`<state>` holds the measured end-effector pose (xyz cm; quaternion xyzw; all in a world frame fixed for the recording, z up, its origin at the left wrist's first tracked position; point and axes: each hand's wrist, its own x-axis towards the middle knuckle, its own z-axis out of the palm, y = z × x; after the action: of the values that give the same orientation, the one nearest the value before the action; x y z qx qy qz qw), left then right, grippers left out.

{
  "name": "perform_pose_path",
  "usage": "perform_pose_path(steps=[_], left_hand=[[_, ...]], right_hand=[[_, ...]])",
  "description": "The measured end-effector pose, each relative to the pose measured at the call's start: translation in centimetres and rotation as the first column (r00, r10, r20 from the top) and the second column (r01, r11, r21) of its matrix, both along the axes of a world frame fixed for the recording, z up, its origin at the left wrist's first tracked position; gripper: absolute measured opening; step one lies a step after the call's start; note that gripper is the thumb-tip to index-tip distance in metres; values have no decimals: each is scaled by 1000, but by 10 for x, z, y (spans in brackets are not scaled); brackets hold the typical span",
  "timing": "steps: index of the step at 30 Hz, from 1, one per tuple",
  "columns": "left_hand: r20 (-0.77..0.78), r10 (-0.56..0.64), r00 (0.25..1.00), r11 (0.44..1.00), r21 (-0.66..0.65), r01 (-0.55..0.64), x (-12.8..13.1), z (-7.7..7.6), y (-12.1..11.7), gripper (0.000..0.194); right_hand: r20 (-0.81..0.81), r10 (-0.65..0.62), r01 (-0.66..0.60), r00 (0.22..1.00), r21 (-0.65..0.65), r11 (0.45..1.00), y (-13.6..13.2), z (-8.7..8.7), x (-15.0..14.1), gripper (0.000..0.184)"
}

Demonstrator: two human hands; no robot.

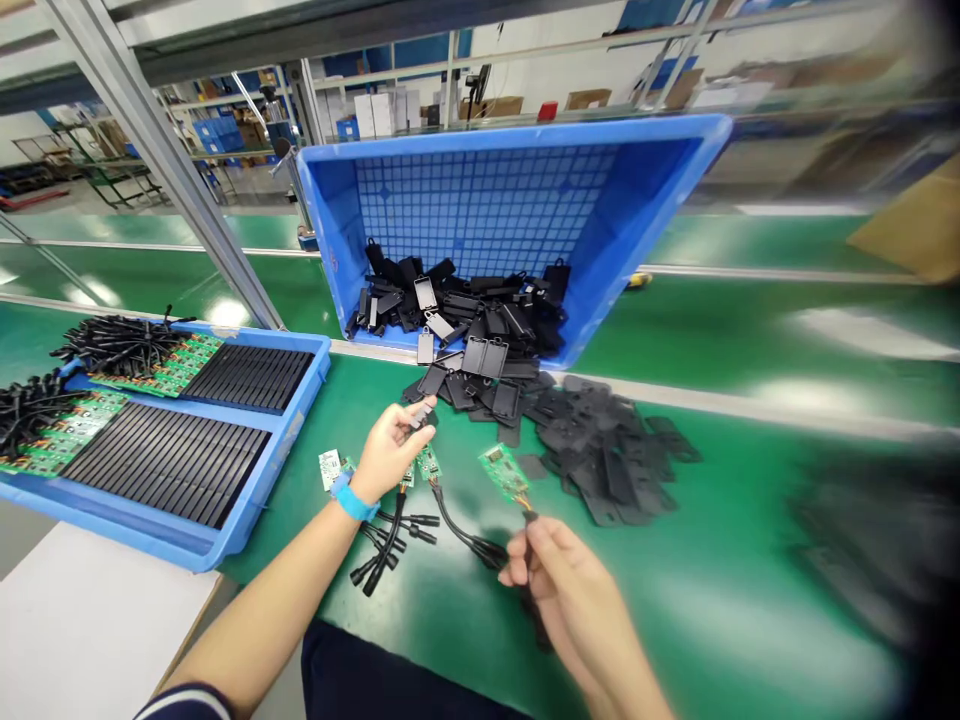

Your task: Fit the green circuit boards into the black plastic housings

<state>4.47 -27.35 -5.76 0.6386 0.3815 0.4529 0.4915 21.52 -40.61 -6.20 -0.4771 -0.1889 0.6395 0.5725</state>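
Note:
My left hand [390,445], with a blue wristband, is closed on a small black plastic case part [420,412] near the spill of black parts. My right hand [559,580] pinches the black cable of a green circuit board [504,470], which is raised just over the green mat. Two more small green boards [420,468] with black cables and plugs [390,548] lie on the mat between my hands. A further small board [330,468] lies left of my left wrist.
A blue bin [517,160] tipped on its side spills black case parts [465,320] onto the mat; flat black covers [600,440] lie to the right. At left a blue tray [217,540] holds black slotted racks, green boards and cables. A metal frame post [165,160] rises at back left.

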Motion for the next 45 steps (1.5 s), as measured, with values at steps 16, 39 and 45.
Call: perform_pose_path(steps=[16,39,45], left_hand=[[709,355,609,532,-689,492,27,18,-62,54],[570,170,804,782,-575,243,28,12,-76,30],[450,175,876,832,-543,113,30,4,-76,27]], right_hand=[[97,43,-37,994,-62,997,-10,12,-21,24],[148,131,-107,980,-161,981,0,7,-28,31],[579,98,-78,809,-59,995,0,3,-23,25]])
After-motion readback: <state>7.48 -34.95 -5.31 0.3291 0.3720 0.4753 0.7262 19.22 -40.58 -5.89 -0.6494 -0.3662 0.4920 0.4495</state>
